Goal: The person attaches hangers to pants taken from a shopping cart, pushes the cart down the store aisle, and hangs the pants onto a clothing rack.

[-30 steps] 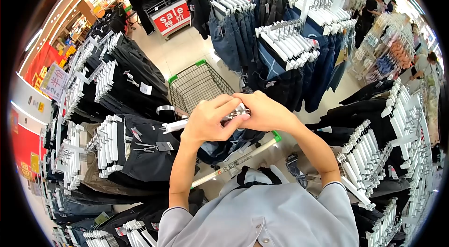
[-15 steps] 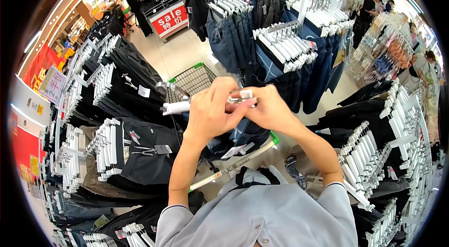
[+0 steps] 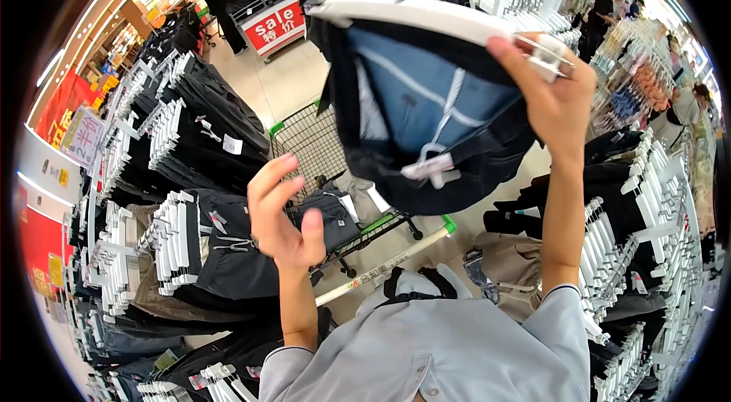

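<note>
A red sign (image 3: 272, 27) reads "sale 特价", cart handle (image 3: 385, 265) "合和美", placard (image 3: 84, 137) "半价".

Jeans (image 3: 412, 94) on a hanger (image 3: 426, 15) are in the right hand (image 3: 550, 94). Clothes (image 3: 329, 219) lie near in the cart (image 3: 306, 149); trousers (image 3: 221, 103) hang left, hangers (image 3: 604, 250) right, a sign (image 3: 274, 26) far left.

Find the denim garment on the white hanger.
In the head view, the denim garment hangs at upper centre-right from the white hanger that the right hand grips, partly hiding the cart, up and right of the open left hand.
</note>
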Action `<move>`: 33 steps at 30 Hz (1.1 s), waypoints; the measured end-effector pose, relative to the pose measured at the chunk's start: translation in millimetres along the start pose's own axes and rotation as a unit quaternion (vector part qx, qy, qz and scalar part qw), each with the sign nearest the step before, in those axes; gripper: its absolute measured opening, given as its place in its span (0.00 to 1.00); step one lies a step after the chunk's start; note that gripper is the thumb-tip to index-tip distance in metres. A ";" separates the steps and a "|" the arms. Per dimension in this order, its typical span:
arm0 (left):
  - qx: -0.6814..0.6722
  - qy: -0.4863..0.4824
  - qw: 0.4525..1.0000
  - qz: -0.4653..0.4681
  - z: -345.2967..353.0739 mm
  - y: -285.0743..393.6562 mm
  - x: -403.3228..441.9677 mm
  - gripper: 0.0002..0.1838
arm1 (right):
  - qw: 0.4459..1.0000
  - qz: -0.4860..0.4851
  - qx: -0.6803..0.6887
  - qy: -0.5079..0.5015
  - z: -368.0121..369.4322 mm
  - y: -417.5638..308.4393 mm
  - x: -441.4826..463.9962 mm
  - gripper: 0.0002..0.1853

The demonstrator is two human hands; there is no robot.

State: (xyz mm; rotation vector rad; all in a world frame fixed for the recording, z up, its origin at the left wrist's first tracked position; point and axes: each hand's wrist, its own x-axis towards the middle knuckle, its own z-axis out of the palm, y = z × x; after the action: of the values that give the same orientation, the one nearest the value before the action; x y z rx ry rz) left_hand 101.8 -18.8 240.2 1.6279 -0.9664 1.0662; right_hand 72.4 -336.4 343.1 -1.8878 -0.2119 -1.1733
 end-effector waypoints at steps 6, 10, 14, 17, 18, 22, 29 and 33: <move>-0.272 -0.074 0.872 -0.400 43.2 -44.4 -48.6 0.17 | 0.995 0.027 0.033 0.093 -11.6 38.0 2.1 0.13; -0.279 -0.156 0.836 -0.445 81.3 -65.6 -63.5 0.20 | 0.993 0.054 0.025 0.100 -13.0 50.1 4.2 0.15; -0.311 -0.209 0.800 -0.468 115.0 -71.8 -56.9 0.24 | 0.994 0.039 0.017 0.100 -11.1 52.3 7.1 0.14; -0.335 -0.174 0.773 -0.510 141.4 -72.3 -33.5 0.32 | 0.994 0.038 0.014 0.098 -11.1 57.1 6.4 0.13; -0.334 -0.174 0.773 -0.511 152.5 -76.1 -26.4 0.32 | 0.994 0.038 0.014 0.097 -10.4 60.3 3.6 0.13; -0.274 -0.236 0.681 -0.637 186.7 -78.3 -9.1 0.25 | 0.991 0.110 -0.031 0.066 6.3 81.9 -25.2 0.14; -0.293 -0.161 0.651 -0.682 219.1 -110.5 -65.1 0.10 | 0.980 0.179 -0.015 0.086 47.7 184.1 -109.6 0.15; -0.301 -0.151 0.658 -0.674 240.4 -117.7 -67.1 0.11 | 0.970 0.202 -0.056 0.120 64.7 224.5 -127.4 0.17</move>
State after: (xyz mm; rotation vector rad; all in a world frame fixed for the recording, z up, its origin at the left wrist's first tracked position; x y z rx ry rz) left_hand 240.2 -211.4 99.0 1.3755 -0.0297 -0.5419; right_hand 167.4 -386.6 99.7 -1.7547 0.3652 -1.1309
